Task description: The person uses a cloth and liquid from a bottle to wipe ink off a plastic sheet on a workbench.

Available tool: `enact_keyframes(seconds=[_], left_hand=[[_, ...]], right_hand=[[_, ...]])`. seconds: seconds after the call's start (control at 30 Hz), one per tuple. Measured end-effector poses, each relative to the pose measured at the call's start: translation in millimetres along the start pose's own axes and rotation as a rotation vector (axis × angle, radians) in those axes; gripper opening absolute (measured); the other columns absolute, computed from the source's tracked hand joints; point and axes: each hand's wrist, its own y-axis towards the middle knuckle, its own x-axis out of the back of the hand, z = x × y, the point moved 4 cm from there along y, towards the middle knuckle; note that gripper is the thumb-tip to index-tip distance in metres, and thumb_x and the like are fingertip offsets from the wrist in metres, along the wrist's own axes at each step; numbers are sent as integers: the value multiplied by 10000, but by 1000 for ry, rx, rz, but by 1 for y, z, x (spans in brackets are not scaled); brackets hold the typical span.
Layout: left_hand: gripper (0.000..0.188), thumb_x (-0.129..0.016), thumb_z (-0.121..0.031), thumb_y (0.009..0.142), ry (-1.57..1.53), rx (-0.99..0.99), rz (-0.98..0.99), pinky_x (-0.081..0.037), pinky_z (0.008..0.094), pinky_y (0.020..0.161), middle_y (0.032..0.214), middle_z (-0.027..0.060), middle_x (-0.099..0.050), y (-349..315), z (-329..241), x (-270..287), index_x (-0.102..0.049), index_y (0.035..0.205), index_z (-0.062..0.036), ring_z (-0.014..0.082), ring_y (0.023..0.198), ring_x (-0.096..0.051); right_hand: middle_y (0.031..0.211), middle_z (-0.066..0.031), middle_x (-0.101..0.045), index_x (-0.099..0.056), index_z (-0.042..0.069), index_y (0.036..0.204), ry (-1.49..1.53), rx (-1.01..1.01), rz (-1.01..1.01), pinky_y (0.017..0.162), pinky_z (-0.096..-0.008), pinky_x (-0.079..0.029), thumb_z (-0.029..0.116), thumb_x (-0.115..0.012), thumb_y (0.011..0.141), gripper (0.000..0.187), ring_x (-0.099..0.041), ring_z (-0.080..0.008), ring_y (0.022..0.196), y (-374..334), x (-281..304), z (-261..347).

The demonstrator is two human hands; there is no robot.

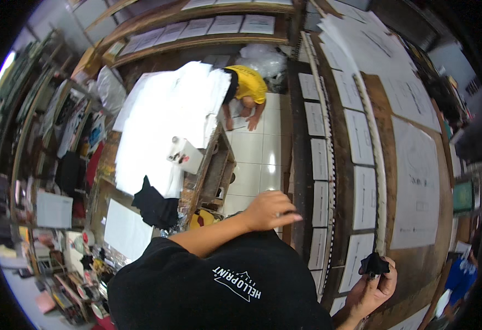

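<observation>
Black top [197, 294] with white lettering [246, 289] and an angular white outline emblem [231, 289], forearms [214, 236] bare.

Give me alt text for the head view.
The wearer's right hand holds a black cloth-like bundle near rows of printed sheets; the left hand hovers before the torso. Beyond, a person in yellow crouches by stacked white sheets.

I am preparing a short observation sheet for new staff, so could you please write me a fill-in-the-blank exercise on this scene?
1. The camera wearer's ____ hand holds a small black bundle.
2. The co-worker bent low over the tiled floor wears a ____ shirt.
3. The camera wearer's own top is ____, with pale print.
4. The large paper pile is ____ in colour.

Missing words: right; yellow; black; white.
</observation>
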Motion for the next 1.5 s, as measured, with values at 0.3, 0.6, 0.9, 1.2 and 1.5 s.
enact_keyframes(seconds=[0.3, 0.6, 0.9, 1.2, 1.5], left_hand=[[859, -897, -353, 748, 995, 720, -933, -386, 477, 1048, 1212, 229, -558, -138, 76, 171, -431, 1328, 76, 397, 1163, -519], [699, -840, -258, 852, 210, 957, -937, -496, 375, 952, 1181, 232, -630, -187, 174, 189, -455, 1333, 72, 298, 1092, -639], [709, -766, -240, 928, -59, 475, -671, -518, 360, 986, 1280, 164, -543, -49, 75, 151, -358, 1426, 58, 245, 1151, -606], [878, -734, -417, 903, -167, -54, -14, -425, 429, 1023, 1357, 248, -525, 81, -32, 68, -350, 1513, 83, 343, 1155, -557], [915, -831, -328, 757, 5, -365, 317, -441, 452, 967, 1219, 216, -585, 133, -113, 37, -431, 1490, 48, 380, 1072, -554]], right_hand=[[1086, -168, -616, -627, -34, 1015, -22, -7, 212, 803, -351, -549, 178, -713, 942, 241, -626, -212, 921, 43, -86, 1], [1088, -144, -640, -637, -37, 1073, 116, -61, 304, 881, -336, -508, 107, -707, 947, 204, -625, -202, 975, 57, -132, -11], [1101, -79, -669, -634, 4, 1145, 402, -451, 109, 755, -316, -518, 104, -667, 978, 197, -641, -156, 898, 63, -121, -51], [981, -37, -672, -667, 10, 1119, 620, -373, 2, 731, -283, -498, 43, -642, 990, 136, -596, -107, 819, 57, -77, -37], [1073, -70, -692, -676, -33, 1149, 152, -57, -217, 837, -273, -516, 8, -673, 956, 197, -628, -120, 975, 6, -16, -12]])
